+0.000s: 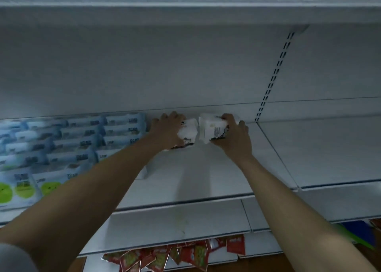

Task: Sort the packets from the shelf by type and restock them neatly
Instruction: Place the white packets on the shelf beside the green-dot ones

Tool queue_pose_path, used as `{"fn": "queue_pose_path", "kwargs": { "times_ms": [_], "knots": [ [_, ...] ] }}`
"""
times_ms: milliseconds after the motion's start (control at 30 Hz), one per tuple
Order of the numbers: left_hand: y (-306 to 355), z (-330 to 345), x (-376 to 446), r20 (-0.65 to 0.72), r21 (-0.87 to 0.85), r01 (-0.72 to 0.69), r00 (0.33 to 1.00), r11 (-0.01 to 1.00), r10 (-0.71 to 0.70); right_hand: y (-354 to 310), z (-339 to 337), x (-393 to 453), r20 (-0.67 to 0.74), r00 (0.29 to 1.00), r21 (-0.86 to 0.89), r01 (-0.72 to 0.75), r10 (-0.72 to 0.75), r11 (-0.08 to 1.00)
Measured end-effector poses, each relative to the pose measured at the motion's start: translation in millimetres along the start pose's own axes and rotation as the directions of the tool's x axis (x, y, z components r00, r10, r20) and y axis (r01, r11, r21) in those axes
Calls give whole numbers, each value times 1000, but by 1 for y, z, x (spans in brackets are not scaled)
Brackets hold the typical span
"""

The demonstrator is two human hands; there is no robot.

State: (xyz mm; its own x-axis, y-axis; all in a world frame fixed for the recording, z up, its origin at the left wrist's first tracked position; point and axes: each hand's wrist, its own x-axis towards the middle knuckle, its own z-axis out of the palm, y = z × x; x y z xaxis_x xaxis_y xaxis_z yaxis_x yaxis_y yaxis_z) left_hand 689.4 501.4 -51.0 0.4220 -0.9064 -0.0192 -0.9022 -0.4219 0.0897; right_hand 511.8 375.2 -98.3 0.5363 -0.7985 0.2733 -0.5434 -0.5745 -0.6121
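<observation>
We found each hand, left (pixel 167 127) and right (pixel 235 135), with fingers curled around a white packet (pixel 188 130), (pixel 212 130) at the shelf (pixel 206 179) back.

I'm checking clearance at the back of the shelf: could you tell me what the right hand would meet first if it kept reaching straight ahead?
Probably the shelf's back panel, just behind the white packet that the right hand grips; depth is unclear.
</observation>
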Motion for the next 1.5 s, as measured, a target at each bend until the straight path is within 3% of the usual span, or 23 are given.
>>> {"fn": "queue_pose_path", "kwargs": {
  "times_ms": [133, 400, 500, 667, 967, 1167, 1500],
  "knots": [
    [-15, 17, 28, -15, -79, -38, 999, 996, 37, 1, 26, 24, 27, 1000, -28, -15, 16, 999],
    [-28, 22, 55, -12, 20, 21, 1000, 1000, -21, -10, 49, 40, 33, 999, 68, -17, 15, 998],
    [-23, 21, 51, -10, 50, 32, 999, 998, -31, -14, 46, 36, 140, 990, 98, -42, 28, 994],
    [-10, 4, 33, 6, 64, 79, 997, 995, -80, -27, -6, 34, 370, 920, -79, -108, 130, 991],
    [50, -66, -64, -115, -105, 149, 980, 983, -160, -66, -111, -21, 278, 960, -34, -9, 18, 999],
    [98, -91, -146, -167, -231, 233, 947, 945, -274, -82, -165, -83, 327, 943, 7, 59, -58, 998],
    [126, -94, -244, -181, -289, 245, 935, 926, -304, -104, -198, -181, 448, 892, 35, 54, -64, 998]
  ]
}}
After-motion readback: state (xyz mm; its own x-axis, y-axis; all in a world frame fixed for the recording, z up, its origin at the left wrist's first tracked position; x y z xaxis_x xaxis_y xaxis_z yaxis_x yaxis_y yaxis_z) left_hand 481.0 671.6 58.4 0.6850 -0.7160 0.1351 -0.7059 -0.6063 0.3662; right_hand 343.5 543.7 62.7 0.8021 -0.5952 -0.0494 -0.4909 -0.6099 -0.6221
